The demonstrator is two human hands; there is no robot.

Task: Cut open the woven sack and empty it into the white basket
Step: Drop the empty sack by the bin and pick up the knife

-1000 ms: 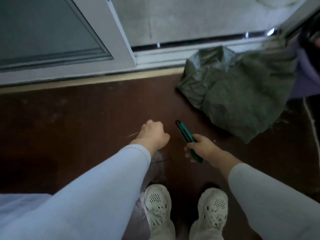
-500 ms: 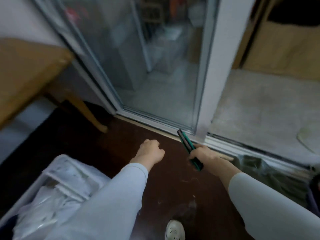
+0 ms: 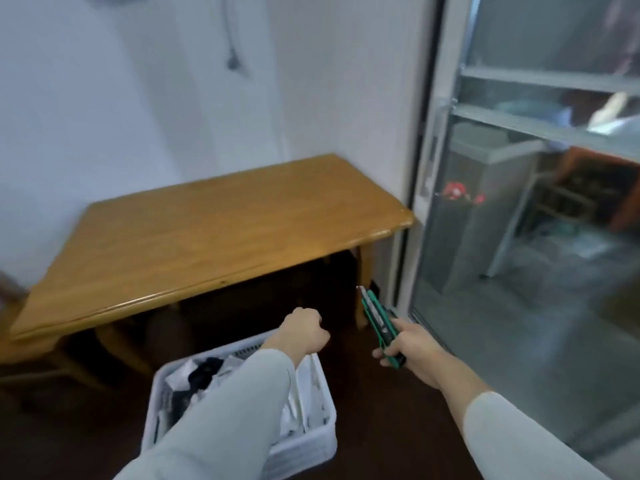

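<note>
Right hand had its grip clamped round the green utility knife, blade end pointing up & away from the body, prob. so the edge stayed clear of both arms. Left hand was curled into a fist w/ nothing visible in it, hovering over the far rim of the white basket. Basket sat on the dark floor just in front of the wooden bench, already holding white & dark items, so the emptying looked done or nearly so. Woven sack wasn't in view here; can't say where it lay. Knife held out toward the bare bench top suggested, as a guess, it was about to be put down there, beside the glass sliding door.
</note>
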